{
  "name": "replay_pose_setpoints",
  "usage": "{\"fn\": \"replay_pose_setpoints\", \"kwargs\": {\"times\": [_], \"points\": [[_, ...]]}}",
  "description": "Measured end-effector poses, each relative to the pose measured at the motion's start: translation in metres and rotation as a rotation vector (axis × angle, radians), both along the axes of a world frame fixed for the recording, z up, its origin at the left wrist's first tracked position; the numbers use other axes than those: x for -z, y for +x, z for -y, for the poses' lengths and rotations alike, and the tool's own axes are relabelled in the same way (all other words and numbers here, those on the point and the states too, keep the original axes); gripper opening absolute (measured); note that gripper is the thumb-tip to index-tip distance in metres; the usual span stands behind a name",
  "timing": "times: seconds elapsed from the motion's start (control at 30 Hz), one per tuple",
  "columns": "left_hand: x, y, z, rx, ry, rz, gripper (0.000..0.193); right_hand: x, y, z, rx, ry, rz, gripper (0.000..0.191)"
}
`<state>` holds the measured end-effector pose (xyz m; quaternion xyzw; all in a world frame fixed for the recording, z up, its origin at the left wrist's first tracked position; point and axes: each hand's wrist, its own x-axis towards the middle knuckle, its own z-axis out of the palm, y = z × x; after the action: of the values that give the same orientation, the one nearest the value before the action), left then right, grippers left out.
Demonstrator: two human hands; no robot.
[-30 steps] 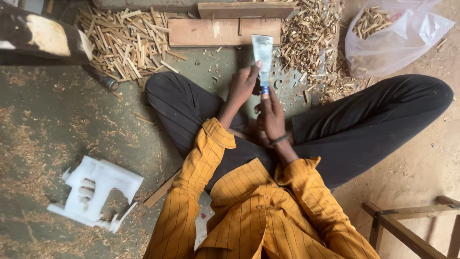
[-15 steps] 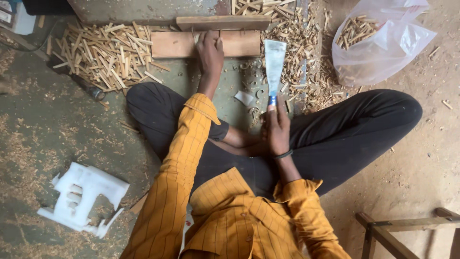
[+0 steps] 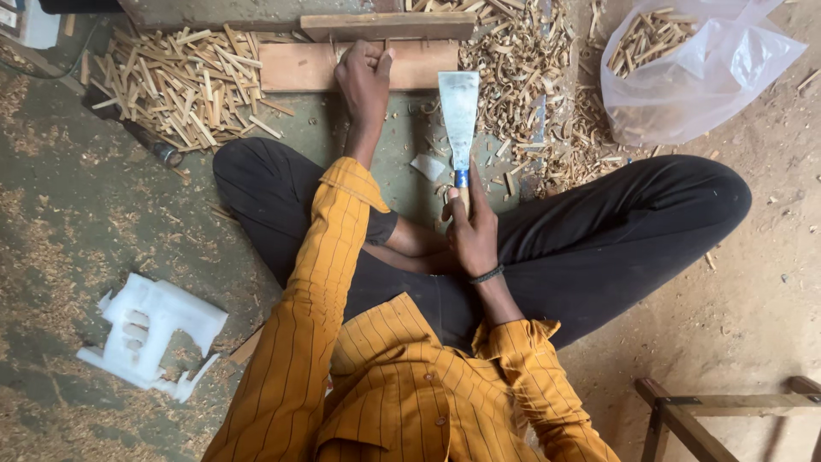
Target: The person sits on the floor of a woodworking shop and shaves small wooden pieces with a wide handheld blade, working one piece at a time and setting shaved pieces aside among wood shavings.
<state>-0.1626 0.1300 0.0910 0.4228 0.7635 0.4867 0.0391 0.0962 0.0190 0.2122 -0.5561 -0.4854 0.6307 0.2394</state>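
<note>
- Wooden block lies flat on the floor ahead of your crossed legs, and your left hand rests on its near edge with the fingers curled shut over something too small to make out.
- Your right hand grips the blue handle of a broad flat metal blade, fingers wrapped close around it; the blade points away from you, just to the right of the block.
- A longer plank sits right behind the block.
- Cut wooden sticks are heaped to the left, curled shavings to the right.
- A clear plastic bag holding more sticks lies far right.
- A white moulded foam piece lies near your left side.
</note>
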Motion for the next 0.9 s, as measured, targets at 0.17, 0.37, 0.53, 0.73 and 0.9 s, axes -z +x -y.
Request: {"fn": "replay_pose_setpoints", "kwargs": {"times": [0.17, 0.37, 0.53, 0.73, 0.9], "points": [[-0.006, 0.006, 0.049, -0.041, -0.010, 0.171, 0.024, -0.003, -0.018, 0.002, -0.166, 0.158, 0.158, 0.062], [-0.015, 0.058, 0.127, 0.311, -0.265, 1.326, 0.049, 0.012, -0.061, 0.010, -0.252, 0.186, 0.144, 0.056], [-0.006, 0.070, 0.129, 0.233, -0.210, 1.306, 0.044, 0.022, -0.085, 0.008, -0.291, 0.214, 0.259, 0.058], [0.006, 0.067, 0.122, 0.187, -0.290, 1.186, 0.048, 0.038, -0.092, 0.009, -0.295, 0.182, 0.358, 0.061], [0.016, 0.050, 0.090, 0.172, -0.400, 1.067, 0.055, 0.071, -0.110, -0.015, -0.245, 0.149, 0.317, 0.058]]}}
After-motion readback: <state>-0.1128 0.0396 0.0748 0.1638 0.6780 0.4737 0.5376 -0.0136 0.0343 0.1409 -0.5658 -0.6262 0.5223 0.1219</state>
